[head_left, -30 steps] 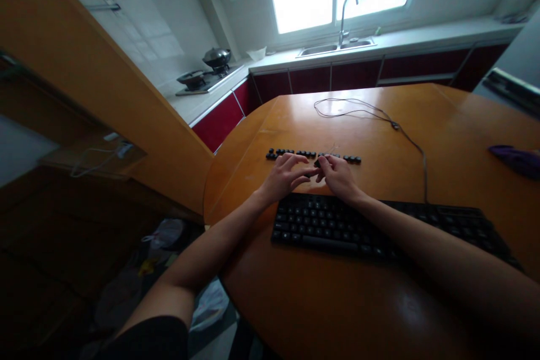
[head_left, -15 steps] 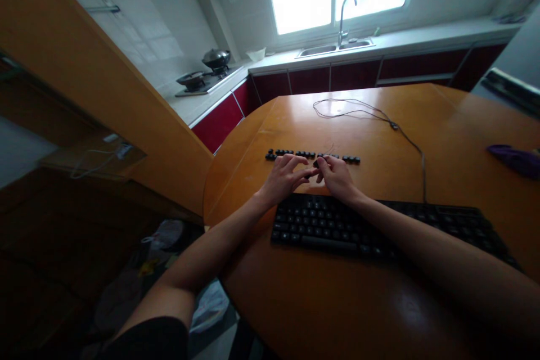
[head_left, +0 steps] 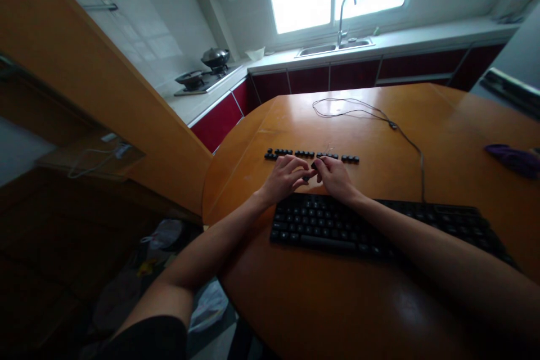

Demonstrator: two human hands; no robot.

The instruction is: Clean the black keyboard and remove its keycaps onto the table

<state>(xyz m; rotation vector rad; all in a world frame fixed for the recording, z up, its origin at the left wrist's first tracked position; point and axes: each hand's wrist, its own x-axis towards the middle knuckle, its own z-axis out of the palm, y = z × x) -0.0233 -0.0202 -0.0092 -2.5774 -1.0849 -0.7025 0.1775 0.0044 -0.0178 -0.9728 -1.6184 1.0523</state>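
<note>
Just beyond the black keyboard [head_left: 320,225], both my hands meet above the table. My left hand [head_left: 283,179] has its fingers curled, with a small black keycap [head_left: 306,178] at its thumb and fingertips. Pinched in my right hand [head_left: 334,175], between thumb and forefinger, is a small dark piece [head_left: 314,165], apparently another keycap. Its lower part is hidden by the fingers. Black keycaps [head_left: 304,153] lie in short groups in a row behind my hands. The keyboard's top rows lack keycaps or are shadowed, I cannot tell which; my right forearm crosses its middle.
The keyboard's cable [head_left: 407,138] runs back across the wooden table [head_left: 261,129] into a loop. A purple cloth [head_left: 512,160] lies at the right. Beyond are a sink [head_left: 318,50] and a stove [head_left: 206,83]. A wooden panel [head_left: 139,107] stands to the left.
Both hands stay almost in place. The fingertips shift slightly around the small dark pieces, and the view drifts a little.
</note>
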